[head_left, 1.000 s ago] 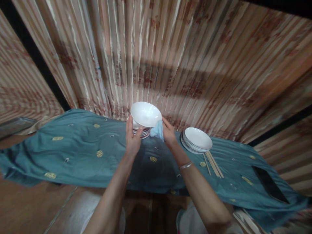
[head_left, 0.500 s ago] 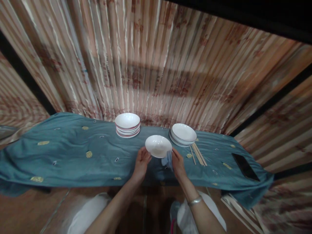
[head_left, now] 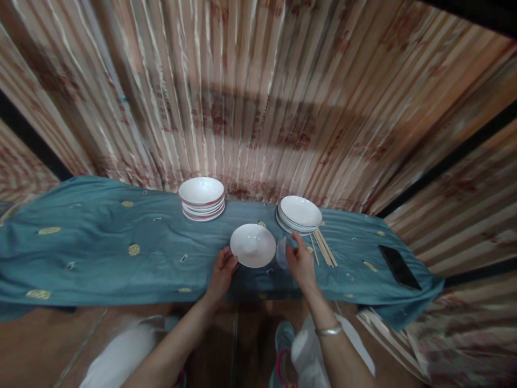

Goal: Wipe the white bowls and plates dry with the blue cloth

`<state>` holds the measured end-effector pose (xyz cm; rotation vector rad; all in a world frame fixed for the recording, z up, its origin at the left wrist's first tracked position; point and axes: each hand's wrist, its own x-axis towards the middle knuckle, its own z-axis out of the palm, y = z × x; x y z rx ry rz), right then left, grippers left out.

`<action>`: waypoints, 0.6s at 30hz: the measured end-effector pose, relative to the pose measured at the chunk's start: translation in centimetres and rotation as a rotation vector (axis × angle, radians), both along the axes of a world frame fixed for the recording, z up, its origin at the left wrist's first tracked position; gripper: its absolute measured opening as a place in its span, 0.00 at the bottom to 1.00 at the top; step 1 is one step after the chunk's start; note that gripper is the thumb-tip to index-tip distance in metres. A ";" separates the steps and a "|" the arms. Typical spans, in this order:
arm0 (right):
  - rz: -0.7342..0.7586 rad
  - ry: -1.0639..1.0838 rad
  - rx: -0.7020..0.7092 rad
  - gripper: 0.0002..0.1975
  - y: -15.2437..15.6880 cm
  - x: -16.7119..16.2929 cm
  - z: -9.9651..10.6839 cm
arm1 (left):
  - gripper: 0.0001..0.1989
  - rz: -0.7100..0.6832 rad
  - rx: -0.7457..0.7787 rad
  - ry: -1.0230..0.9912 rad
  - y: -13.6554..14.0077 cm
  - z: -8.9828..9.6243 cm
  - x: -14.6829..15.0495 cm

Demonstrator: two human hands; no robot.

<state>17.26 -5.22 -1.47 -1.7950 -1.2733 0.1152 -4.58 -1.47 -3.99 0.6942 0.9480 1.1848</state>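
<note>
My left hand [head_left: 224, 267] is closed on the left rim of a white bowl [head_left: 253, 246], thumb over the edge. The bowl is tilted a little toward me above the front middle of the cloth. To its right, my right hand [head_left: 301, 260] holds a crumpled light blue cloth [head_left: 283, 253], apart from the bowl, with the index finger pointing forward near the right stack. Behind on the left stands a stack of white bowls with red bands [head_left: 202, 200]. A stack of white dishes [head_left: 300, 214] sits at the back right.
Several wooden chopsticks [head_left: 324, 248] lie right of the dish stack. A black phone [head_left: 399, 267] rests near the right end of the table, which a teal patterned cloth [head_left: 100, 253] covers. A striped curtain [head_left: 242, 108] hangs behind; dark frame bars [head_left: 440, 167] slant at the sides.
My right hand, with the light blue cloth, has come away from the bowl's right rim and moved forward toward the dish stack. The left hand still holds the bowl. The view has shifted slightly.
</note>
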 end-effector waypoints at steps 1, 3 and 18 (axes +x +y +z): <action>-0.009 -0.005 0.019 0.28 0.3 0.1 0.6 | 0.26 -0.007 0.011 0.005 0.0 0.0 0.1; 0.012 -0.017 0.059 0.27 1.4 -0.2 1.3 | 0.25 -0.017 0.035 0.007 -0.1 -0.1 0.4; 0.477 -0.237 -0.139 0.19 5.6 -2.8 0.0 | 0.24 -0.038 0.046 0.004 0.2 -0.4 0.3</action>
